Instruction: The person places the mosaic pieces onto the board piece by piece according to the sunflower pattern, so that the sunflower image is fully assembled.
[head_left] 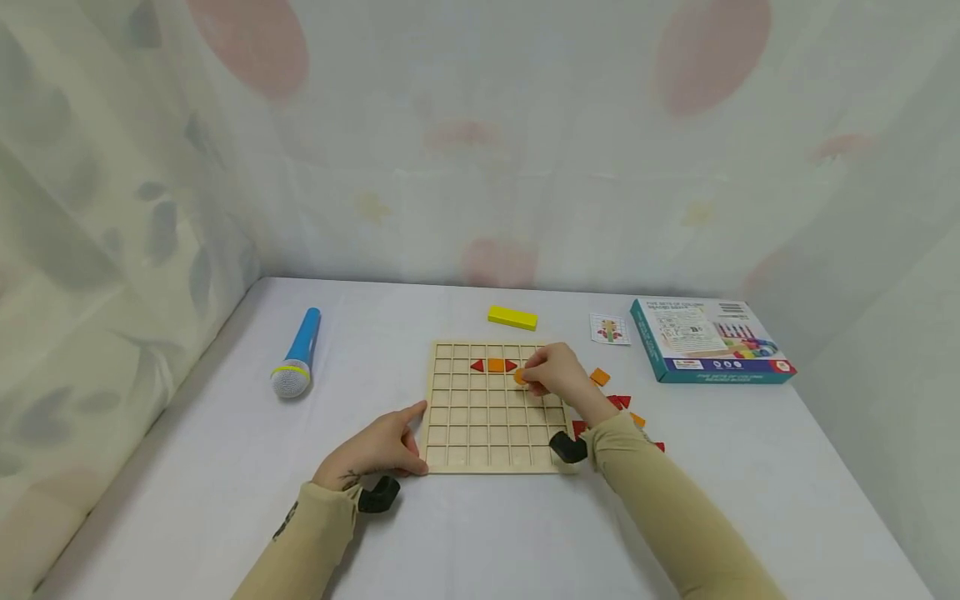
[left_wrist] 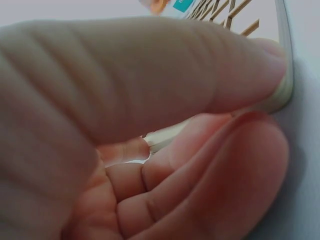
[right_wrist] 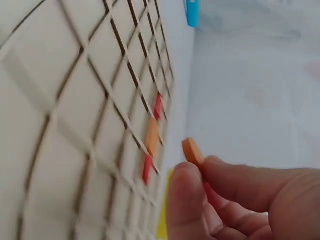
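A square wooden grid board (head_left: 479,435) lies on the table. In one of its upper rows sit a red triangle (head_left: 477,366), an orange square (head_left: 496,365) and another red triangle (head_left: 511,366). My right hand (head_left: 558,375) pinches a small orange piece with a rounded edge (right_wrist: 191,151) between thumb and finger, just above the board, right of that row. My left hand (head_left: 377,446) touches the board's left edge, index finger stretched along the side and thumb at the near corner. The left wrist view shows the thumb against the board's corner, the other fingers bent below.
Loose red and orange pieces, among them an orange square (head_left: 600,377), lie right of the board, partly behind my right arm. Beyond stand a yellow block (head_left: 512,317), a pattern card (head_left: 609,329) and a teal-sided box (head_left: 708,340). A blue toy microphone (head_left: 297,354) lies left.
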